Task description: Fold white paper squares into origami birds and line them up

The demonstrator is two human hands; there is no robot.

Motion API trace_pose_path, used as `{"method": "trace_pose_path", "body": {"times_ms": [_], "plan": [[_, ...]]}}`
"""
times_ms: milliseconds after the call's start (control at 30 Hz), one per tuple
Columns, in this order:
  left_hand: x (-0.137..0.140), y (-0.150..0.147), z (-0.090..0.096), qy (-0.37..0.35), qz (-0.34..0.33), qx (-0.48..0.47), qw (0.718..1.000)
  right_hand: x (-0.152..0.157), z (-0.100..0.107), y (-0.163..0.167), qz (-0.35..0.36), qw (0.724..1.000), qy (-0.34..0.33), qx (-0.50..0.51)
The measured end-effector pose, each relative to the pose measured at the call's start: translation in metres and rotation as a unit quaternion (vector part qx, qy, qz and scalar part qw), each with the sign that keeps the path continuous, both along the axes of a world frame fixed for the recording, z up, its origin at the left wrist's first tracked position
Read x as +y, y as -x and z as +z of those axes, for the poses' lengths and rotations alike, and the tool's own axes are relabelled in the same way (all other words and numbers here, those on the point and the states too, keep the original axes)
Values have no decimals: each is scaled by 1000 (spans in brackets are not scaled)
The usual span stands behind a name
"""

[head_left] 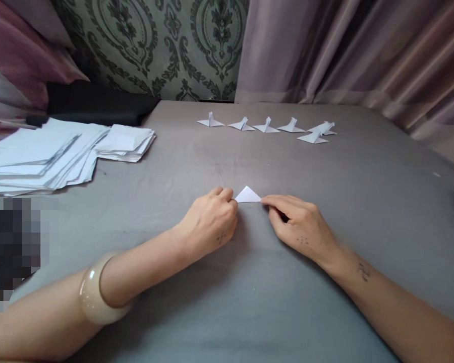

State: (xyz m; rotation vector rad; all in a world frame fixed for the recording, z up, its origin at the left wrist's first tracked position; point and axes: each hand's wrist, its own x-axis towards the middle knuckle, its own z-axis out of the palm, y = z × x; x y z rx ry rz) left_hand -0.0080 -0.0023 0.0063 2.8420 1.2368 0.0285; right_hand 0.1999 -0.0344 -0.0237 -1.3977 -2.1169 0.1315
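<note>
A small white sheet of paper folded into a triangle (248, 194) lies on the grey cloth between my hands, its peak pointing away from me. My left hand (211, 215), closed with the fingers curled, grips the triangle's left corner. At the right corner, my right hand (298, 222) pinches the paper between thumb and fingertips, though the exact contact of the thumb is hard to see. Farther back, several folded white paper birds (268, 125) stand in a row, with one folded bird (313, 137) set a little nearer at the right end.
Stacks of white paper (41, 156) lie at the left, beside a smaller pile of paper squares (124, 141). A folded black cloth (98, 103) sits behind them. Grey cloth (227, 312) covers the table. Curtains (325, 50) hang at the back right.
</note>
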Motion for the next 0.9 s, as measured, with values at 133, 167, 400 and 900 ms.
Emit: {"method": "trace_pose_path", "body": {"times_ms": [133,167,400,900], "plan": [[8,3,-15,13,79,-123,989,4,-3,0,-28,998,-2,51],[11,3,-19,19,95,-158,983,5,-4,0,-41,997,-3,67],[18,4,-31,64,50,-260,962,9,-6,-1,-51,992,13,118],[14,2,-27,-73,-51,-347,934,11,0,2,-16,943,213,257]]}}
